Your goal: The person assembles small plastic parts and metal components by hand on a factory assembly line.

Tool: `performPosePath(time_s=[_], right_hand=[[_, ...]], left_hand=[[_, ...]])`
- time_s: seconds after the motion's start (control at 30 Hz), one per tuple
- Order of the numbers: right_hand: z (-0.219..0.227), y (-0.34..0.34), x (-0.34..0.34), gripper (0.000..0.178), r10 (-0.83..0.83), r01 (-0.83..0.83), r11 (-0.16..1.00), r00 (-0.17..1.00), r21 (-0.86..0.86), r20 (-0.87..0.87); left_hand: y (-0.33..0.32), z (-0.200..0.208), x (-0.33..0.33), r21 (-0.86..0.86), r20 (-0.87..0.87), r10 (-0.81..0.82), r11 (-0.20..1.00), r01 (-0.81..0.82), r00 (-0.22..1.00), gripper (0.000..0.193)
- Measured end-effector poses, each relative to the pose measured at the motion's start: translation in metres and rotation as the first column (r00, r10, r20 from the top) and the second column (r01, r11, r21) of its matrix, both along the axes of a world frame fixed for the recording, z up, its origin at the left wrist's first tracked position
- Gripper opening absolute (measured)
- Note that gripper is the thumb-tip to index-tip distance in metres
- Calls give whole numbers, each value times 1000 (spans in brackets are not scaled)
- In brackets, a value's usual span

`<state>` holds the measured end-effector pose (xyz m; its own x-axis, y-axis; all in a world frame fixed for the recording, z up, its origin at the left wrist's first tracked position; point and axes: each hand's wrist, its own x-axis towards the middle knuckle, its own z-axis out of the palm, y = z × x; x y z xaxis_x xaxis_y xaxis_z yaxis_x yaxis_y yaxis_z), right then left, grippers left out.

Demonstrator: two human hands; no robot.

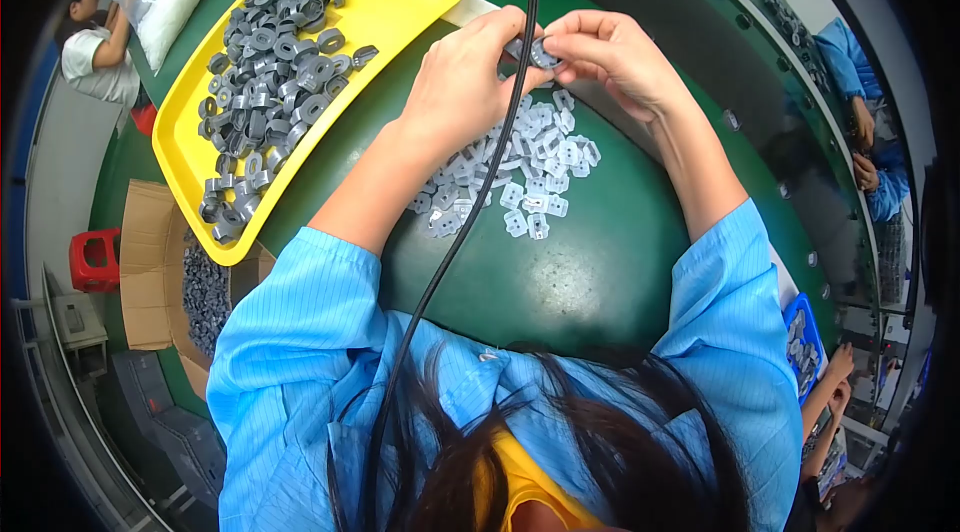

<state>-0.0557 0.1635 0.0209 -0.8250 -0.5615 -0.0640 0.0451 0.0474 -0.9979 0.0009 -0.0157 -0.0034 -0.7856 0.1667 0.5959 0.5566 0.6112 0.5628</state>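
Note:
My left hand [468, 82] and my right hand [610, 57] meet over the far side of the green table [600, 262]. Together they pinch one small grey ring-shaped part [544, 54] between fingertips. Just below the hands lies a heap of small white plastic clips [520, 172] on the green surface. A black cable [470, 222] hangs down across the view in front of my left hand.
A yellow tray [400, 2] with several grey ring parts stands at the left. A cardboard box [150, 272] of grey parts sits below it. Clear bags lie at top left. Other people in blue sleeves work at the right, one person sits far left.

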Motion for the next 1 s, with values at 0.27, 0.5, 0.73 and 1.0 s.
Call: performPosePath(time_s=[0.27,0.5,0.73,1.0], right_hand=[[13,1,9,14,114,-109,988,993,113,-39],[1,-10,16,16,-93,118,992,906,36,-413],[14,-20,38,19,-12,123,990,549,67,-836],[-41,37,-48,20,-264,422,857,852,295,-452]], left_hand=[[-12,7,1,-28,67,-115,993,117,991,31],[-7,9,0,131,167,-77,990,56,983,31],[-8,3,-8,385,311,-119,923,-11,943,30],[-18,-1,-20,553,455,-319,833,16,831,43]])
